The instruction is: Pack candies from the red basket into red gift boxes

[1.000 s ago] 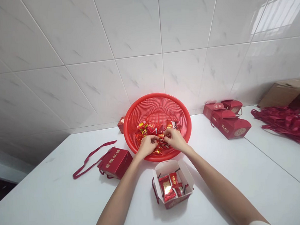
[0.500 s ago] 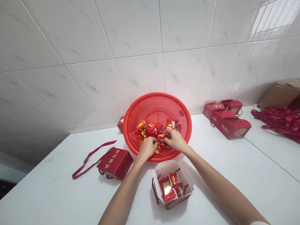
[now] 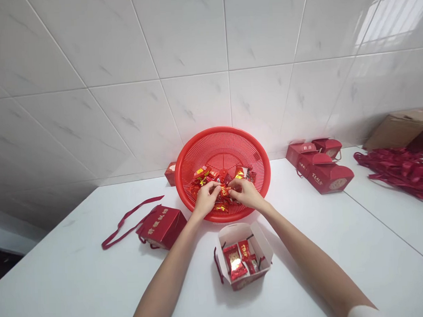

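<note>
Over the near part of a red mesh basket point(image 3: 221, 138), my left hand point(image 3: 206, 199) and my right hand point(image 3: 245, 193) face each other with bent fingers. A red wrapped candy point(image 3: 224, 191) is pinched between them, one end in each hand. More red and gold wrapped candies point(image 3: 203, 172) lie in the basket below and behind my fingers. In front of the basket stands an open box point(image 3: 250, 282) with white inner flaps; a large red packet point(image 3: 234, 262) and a smaller red packet point(image 3: 244, 249) lie inside it.
Left of the basket lies a closed red box point(image 3: 163, 225) with a ribbon loop point(image 3: 119, 228). A small red box point(image 3: 170, 173) sits behind the basket's left edge. Several red boxes point(image 3: 329, 177), a pile of dark red ribbons point(image 3: 401, 171) and a cardboard box point(image 3: 394, 131) are at the right.
Both hands have lifted slightly, with a candy now visible between their fingertips. The basket has shifted or tilted a little.
</note>
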Demonstrator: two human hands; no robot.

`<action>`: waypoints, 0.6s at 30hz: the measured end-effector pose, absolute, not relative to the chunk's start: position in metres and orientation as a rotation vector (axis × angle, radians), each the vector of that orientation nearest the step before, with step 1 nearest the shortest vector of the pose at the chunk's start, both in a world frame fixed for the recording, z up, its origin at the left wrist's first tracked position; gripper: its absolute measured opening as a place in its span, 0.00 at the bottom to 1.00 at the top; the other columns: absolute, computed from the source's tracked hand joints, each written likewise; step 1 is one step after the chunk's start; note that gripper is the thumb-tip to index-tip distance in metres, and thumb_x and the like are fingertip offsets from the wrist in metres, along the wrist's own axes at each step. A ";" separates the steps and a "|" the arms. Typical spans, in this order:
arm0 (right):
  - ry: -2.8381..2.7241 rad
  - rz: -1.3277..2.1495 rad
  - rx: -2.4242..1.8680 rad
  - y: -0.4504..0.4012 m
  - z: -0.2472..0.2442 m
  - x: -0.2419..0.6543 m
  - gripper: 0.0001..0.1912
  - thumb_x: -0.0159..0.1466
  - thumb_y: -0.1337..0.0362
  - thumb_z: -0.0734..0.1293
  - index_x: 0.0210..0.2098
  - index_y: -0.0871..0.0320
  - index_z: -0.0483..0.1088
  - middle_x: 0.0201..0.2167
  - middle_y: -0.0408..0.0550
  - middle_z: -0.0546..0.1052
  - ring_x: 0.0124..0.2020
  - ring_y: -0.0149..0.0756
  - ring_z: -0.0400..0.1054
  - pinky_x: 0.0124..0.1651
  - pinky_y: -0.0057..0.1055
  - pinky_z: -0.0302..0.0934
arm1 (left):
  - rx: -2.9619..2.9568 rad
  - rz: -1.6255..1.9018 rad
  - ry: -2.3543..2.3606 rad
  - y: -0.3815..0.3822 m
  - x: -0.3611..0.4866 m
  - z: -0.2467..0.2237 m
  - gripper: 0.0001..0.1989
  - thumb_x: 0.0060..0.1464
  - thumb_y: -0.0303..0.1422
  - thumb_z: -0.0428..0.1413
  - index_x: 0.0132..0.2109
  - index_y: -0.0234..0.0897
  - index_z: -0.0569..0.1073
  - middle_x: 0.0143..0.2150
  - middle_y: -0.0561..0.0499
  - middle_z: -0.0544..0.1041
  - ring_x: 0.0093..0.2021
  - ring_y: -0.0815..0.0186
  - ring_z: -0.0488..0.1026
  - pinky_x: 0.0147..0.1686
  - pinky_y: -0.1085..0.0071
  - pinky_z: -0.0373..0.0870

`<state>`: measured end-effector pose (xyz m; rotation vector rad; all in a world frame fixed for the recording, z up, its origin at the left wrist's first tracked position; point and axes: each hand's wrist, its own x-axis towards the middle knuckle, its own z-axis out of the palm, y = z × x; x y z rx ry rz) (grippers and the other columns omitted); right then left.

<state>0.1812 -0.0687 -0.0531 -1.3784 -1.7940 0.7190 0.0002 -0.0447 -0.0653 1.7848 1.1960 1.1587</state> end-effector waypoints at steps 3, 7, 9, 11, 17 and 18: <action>-1.809 0.795 -1.267 -0.068 -0.052 0.183 0.04 0.60 0.67 0.68 0.36 0.59 0.73 0.31 0.45 0.79 0.33 0.34 0.73 0.38 0.29 0.64 | 1.836 1.091 1.122 -0.048 0.002 -0.064 0.12 0.54 0.39 0.55 0.37 0.36 0.78 0.36 0.48 0.82 0.37 0.60 0.77 0.41 0.66 0.73; -1.856 0.823 -1.250 -0.068 -0.053 0.185 0.01 0.60 0.68 0.68 0.32 0.59 0.71 0.26 0.42 0.76 0.29 0.32 0.71 0.34 0.27 0.61 | 1.895 0.961 1.078 -0.053 0.003 -0.062 0.12 0.54 0.39 0.56 0.38 0.35 0.80 0.37 0.47 0.83 0.39 0.58 0.79 0.43 0.65 0.74; -1.888 0.798 -1.279 -0.069 -0.053 0.185 0.02 0.60 0.70 0.68 0.30 0.59 0.71 0.25 0.42 0.75 0.29 0.32 0.70 0.34 0.27 0.60 | 1.908 0.921 1.096 -0.055 0.004 -0.062 0.13 0.55 0.39 0.56 0.39 0.35 0.80 0.39 0.46 0.83 0.40 0.58 0.79 0.43 0.64 0.75; -1.916 0.786 -1.305 -0.070 -0.052 0.185 0.03 0.60 0.71 0.67 0.29 0.59 0.70 0.25 0.42 0.75 0.29 0.32 0.70 0.33 0.27 0.59 | 1.920 0.896 1.103 -0.056 0.005 -0.062 0.13 0.55 0.38 0.56 0.42 0.35 0.80 0.41 0.46 0.83 0.42 0.57 0.79 0.46 0.63 0.75; -1.979 0.763 -1.345 -0.071 -0.050 0.187 0.04 0.60 0.73 0.66 0.30 0.59 0.70 0.25 0.42 0.75 0.27 0.30 0.68 0.32 0.26 0.56 | 1.969 0.832 1.107 -0.060 0.007 -0.060 0.15 0.56 0.38 0.55 0.45 0.35 0.79 0.43 0.45 0.83 0.45 0.57 0.79 0.49 0.64 0.73; -1.987 0.754 -1.343 -0.071 -0.048 0.187 0.04 0.60 0.73 0.67 0.31 0.59 0.70 0.25 0.42 0.75 0.27 0.30 0.68 0.32 0.26 0.57 | 1.979 0.816 1.119 -0.060 0.007 -0.059 0.15 0.56 0.38 0.55 0.44 0.35 0.79 0.42 0.46 0.83 0.44 0.57 0.79 0.47 0.64 0.73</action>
